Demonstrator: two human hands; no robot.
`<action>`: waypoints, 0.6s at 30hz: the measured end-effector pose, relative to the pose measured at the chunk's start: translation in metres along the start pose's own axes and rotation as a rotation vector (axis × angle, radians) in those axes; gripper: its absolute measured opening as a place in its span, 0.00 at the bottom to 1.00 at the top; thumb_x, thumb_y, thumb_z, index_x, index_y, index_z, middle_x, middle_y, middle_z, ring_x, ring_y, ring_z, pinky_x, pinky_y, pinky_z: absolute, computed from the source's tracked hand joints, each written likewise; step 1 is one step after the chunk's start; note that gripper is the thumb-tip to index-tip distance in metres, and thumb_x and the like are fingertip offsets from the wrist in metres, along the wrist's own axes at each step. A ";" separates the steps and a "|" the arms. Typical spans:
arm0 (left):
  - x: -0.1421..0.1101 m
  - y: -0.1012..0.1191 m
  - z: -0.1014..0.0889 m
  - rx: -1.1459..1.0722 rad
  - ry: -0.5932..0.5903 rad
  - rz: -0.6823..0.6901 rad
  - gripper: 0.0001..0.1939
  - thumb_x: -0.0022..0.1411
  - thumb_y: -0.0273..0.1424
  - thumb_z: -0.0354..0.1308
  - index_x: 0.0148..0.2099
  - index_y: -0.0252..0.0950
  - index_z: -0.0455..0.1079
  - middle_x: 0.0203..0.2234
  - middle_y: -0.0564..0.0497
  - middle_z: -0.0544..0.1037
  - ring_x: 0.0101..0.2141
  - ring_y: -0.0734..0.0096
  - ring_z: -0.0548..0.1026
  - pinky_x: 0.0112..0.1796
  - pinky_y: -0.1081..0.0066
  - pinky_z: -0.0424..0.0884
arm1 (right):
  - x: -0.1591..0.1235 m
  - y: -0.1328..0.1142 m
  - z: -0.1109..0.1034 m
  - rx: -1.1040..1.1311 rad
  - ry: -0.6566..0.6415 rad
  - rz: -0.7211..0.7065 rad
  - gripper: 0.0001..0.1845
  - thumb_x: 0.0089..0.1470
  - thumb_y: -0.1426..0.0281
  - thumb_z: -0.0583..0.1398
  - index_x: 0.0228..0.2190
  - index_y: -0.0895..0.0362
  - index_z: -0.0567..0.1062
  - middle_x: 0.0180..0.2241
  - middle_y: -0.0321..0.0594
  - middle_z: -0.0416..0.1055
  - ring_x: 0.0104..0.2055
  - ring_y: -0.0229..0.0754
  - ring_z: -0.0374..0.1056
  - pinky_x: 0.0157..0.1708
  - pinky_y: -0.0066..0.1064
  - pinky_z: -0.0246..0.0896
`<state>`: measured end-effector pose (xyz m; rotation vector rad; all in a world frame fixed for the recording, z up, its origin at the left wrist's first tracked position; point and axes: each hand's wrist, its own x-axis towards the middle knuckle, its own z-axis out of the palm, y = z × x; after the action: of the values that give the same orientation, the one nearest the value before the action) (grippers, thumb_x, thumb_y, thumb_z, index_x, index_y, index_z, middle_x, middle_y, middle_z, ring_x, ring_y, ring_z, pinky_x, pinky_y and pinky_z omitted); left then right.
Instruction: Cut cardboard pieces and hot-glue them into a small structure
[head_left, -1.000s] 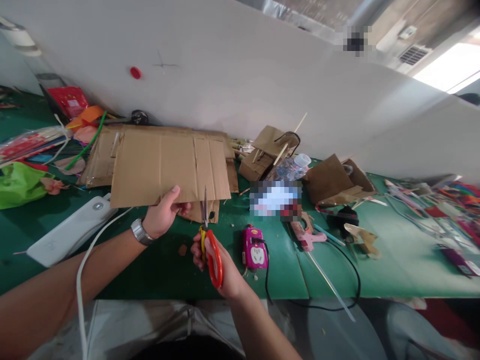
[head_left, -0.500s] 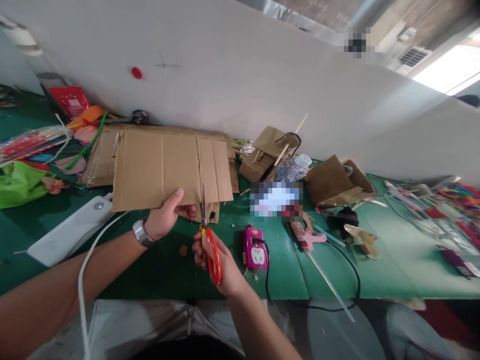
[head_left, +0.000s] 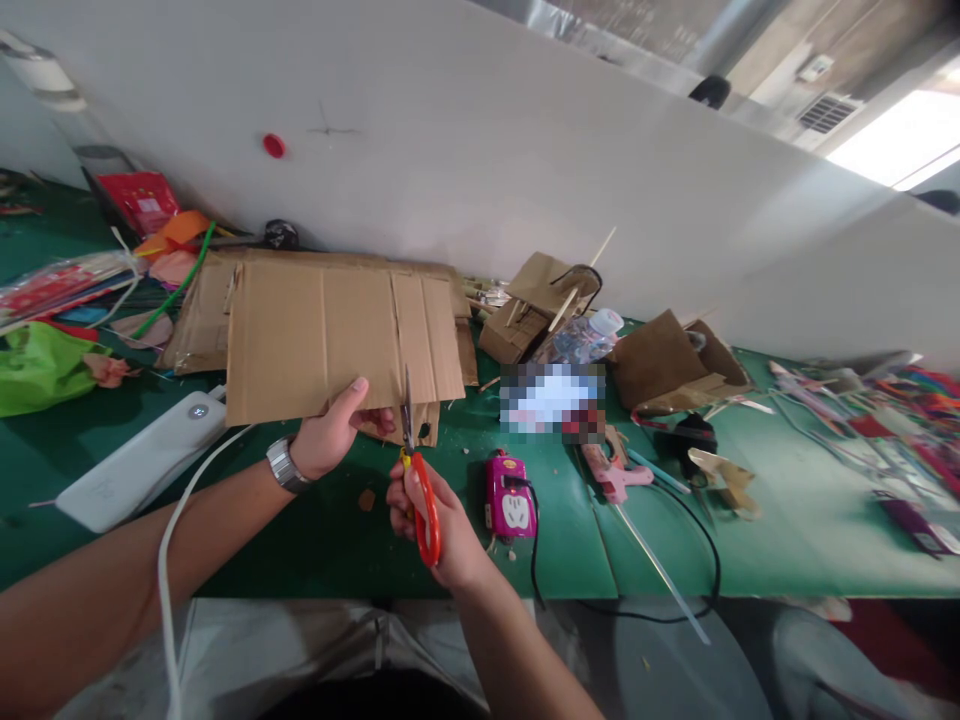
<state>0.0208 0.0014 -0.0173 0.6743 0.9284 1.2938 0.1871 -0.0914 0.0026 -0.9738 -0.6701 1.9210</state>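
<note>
My left hand [head_left: 341, 430] grips the lower edge of a brown cardboard sheet [head_left: 300, 340], thumb on its face and fingers behind. The sheet is creased and has a slit running down its right part. In my right hand [head_left: 442, 520] is a pair of scissors [head_left: 427, 515] with red and yellow handles. Their blades point up at the sheet's lower edge, to the right of my left thumb, below the slit. A cardboard piece with a hole [head_left: 424, 432] shows behind the lower edge.
A pink power strip [head_left: 510, 500] and a pink glue gun [head_left: 619, 480] with a black cord lie to the right on the green table. A white power bank [head_left: 142, 460] is at left. Behind stand a plastic bottle [head_left: 585, 338] and cardboard constructions [head_left: 675, 365].
Almost nothing differs. My right hand and the scissors have shifted very slightly, while the cardboard sheet and my left hand stay nearly in place.
</note>
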 end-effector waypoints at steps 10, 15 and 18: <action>-0.003 0.008 0.007 0.068 0.010 0.008 0.18 0.57 0.48 0.67 0.38 0.36 0.79 0.24 0.50 0.81 0.25 0.61 0.80 0.30 0.65 0.79 | 0.000 -0.001 0.001 -0.052 -0.002 -0.011 0.31 0.48 0.44 0.73 0.35 0.55 0.71 0.23 0.27 0.59 0.21 0.29 0.50 0.21 0.24 0.43; -0.003 0.009 0.007 0.083 -0.010 0.022 0.20 0.57 0.49 0.67 0.37 0.36 0.77 0.24 0.50 0.81 0.26 0.61 0.81 0.30 0.64 0.78 | 0.001 -0.002 0.001 -0.099 -0.012 0.002 0.32 0.49 0.42 0.71 0.33 0.55 0.69 0.23 0.26 0.59 0.20 0.28 0.51 0.20 0.23 0.46; -0.003 0.008 0.007 0.075 -0.025 0.028 0.20 0.57 0.49 0.67 0.37 0.36 0.77 0.23 0.50 0.80 0.26 0.61 0.81 0.30 0.65 0.78 | 0.001 -0.003 0.000 -0.105 -0.022 -0.001 0.32 0.49 0.43 0.72 0.33 0.56 0.69 0.24 0.26 0.60 0.19 0.27 0.52 0.19 0.21 0.47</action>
<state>0.0223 0.0004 -0.0064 0.7622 0.9539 1.2772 0.1879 -0.0888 0.0042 -1.0185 -0.7907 1.9135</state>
